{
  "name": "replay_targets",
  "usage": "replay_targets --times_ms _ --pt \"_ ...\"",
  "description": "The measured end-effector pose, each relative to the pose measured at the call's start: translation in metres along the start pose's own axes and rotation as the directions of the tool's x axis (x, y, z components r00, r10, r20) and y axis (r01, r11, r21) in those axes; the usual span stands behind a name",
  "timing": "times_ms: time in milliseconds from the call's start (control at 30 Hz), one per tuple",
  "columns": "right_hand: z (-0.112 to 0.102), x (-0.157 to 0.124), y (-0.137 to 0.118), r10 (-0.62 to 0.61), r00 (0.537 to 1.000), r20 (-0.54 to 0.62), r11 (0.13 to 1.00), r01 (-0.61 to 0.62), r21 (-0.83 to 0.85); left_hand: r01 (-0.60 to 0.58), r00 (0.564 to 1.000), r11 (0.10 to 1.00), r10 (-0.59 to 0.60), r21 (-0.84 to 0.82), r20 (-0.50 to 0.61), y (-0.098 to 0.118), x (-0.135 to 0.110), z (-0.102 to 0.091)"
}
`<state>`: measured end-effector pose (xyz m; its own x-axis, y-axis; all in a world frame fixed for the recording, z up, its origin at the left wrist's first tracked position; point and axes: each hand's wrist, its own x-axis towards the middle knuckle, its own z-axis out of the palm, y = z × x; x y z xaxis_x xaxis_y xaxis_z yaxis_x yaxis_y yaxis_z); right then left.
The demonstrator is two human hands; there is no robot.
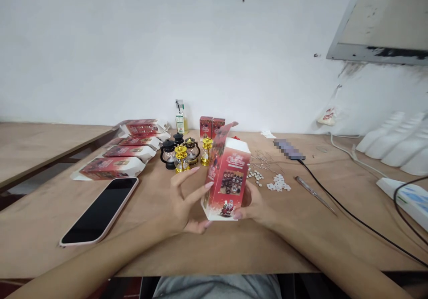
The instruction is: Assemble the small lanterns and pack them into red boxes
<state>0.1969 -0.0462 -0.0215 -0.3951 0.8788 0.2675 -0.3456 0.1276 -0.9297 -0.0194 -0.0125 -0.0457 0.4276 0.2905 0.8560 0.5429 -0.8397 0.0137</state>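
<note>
A red cardboard box (236, 172) with a printed Christmas picture stands tilted between my two hands, above the table. Its top flap sticks up and a white flap shows beside it. My right hand (256, 205) grips the box from the right, thumb across the lower front and other fingers mostly hidden behind. At the lower left corner, my left hand (185, 201) touches the box with index finger and thumb, its fingers spread. Just beyond the left hand stand small lanterns, among them a gold one (182, 159) and a black one (169, 154).
Several red boxes (113, 167) with open flaps lie at the left, near a phone (100, 212). Two small red boxes (206, 127) and a bottle (181, 122) stand by the wall. Rightward are white pieces (279, 183), a screwdriver (314, 194), a black cable (347, 216) and a power strip (403, 201).
</note>
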Motion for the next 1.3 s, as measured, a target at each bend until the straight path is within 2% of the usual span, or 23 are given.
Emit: replay_targets --times_ms 67,133,233,300,333,400,467,533,567,633,700,767,800,900,1000,1133,1300 --pt "0.000 -0.003 0.001 -0.085 0.993 -0.085 0.989 0.074 -0.125 0.002 1.000 0.989 -0.002 -0.146 -0.003 0.002 0.010 -0.003" --pt "-0.002 -0.005 0.004 -0.142 0.973 -0.180 0.955 0.087 -0.284 0.042 0.999 0.972 -0.037 -0.230 0.025 0.005 0.018 -0.005" --pt "-0.006 -0.004 0.009 -0.262 0.920 -0.293 0.857 0.083 -0.508 0.133 0.991 0.961 -0.130 -0.242 0.029 0.009 0.020 -0.005" --pt "-0.008 -0.001 0.011 -0.355 0.884 -0.303 0.774 0.097 -0.625 0.185 0.982 0.954 -0.186 -0.238 0.017 0.012 0.020 -0.006" --pt "-0.009 0.000 0.012 -0.386 0.876 -0.290 0.732 0.099 -0.675 0.200 0.979 0.950 -0.202 -0.238 0.018 0.014 0.020 -0.006" --pt "-0.009 0.002 0.014 -0.401 0.891 -0.211 0.639 0.108 -0.762 0.224 0.974 0.944 -0.225 -0.242 0.022 0.019 0.019 -0.006" --pt "-0.008 0.001 0.017 -0.379 0.924 -0.056 0.524 0.164 -0.836 0.277 0.961 0.928 -0.271 -0.248 0.059 0.022 0.019 -0.006" --pt "-0.008 -0.001 0.018 -0.352 0.931 0.096 0.402 0.243 -0.883 0.368 0.930 0.891 -0.347 -0.265 0.126 0.023 0.018 -0.004" --pt "-0.009 -0.002 0.019 -0.357 0.924 0.136 0.352 0.268 -0.897 0.413 0.910 0.868 -0.383 -0.276 0.157 0.022 0.018 -0.002" --pt "-0.014 -0.001 0.018 -0.432 0.895 0.112 0.299 0.259 -0.918 0.479 0.877 0.821 -0.435 -0.309 0.205 0.017 0.018 0.001" --pt "-0.022 0.003 0.016 -0.540 0.842 0.009 0.306 0.206 -0.929 0.512 0.859 0.769 -0.452 -0.384 0.239 0.012 0.020 0.003" --pt "-0.031 0.010 0.015 -0.582 0.807 -0.095 0.370 0.159 -0.915 0.528 0.849 0.709 -0.454 -0.468 0.272 0.006 0.021 0.005" --pt "-0.036 0.013 0.015 -0.560 0.817 -0.137 0.427 0.143 -0.893 0.532 0.846 0.687 -0.454 -0.495 0.279 0.003 0.022 0.005" --pt "-0.047 0.023 0.022 -0.385 0.900 -0.202 0.632 0.098 -0.769 0.522 0.853 0.691 -0.431 -0.500 0.295 -0.001 0.025 0.002" --pt "-0.051 0.030 0.033 -0.250 0.942 -0.223 0.755 0.046 -0.654 0.515 0.854 0.716 -0.384 -0.471 0.351 -0.002 0.029 -0.002" --pt "-0.048 0.034 0.038 -0.220 0.941 -0.256 0.811 0.031 -0.584 0.530 0.840 0.728 -0.382 -0.434 0.384 -0.002 0.034 -0.006" --pt "-0.044 0.035 0.030 -0.229 0.951 -0.206 0.770 0.048 -0.636 0.504 0.862 0.785 -0.431 -0.361 0.267 -0.004 0.030 0.000"
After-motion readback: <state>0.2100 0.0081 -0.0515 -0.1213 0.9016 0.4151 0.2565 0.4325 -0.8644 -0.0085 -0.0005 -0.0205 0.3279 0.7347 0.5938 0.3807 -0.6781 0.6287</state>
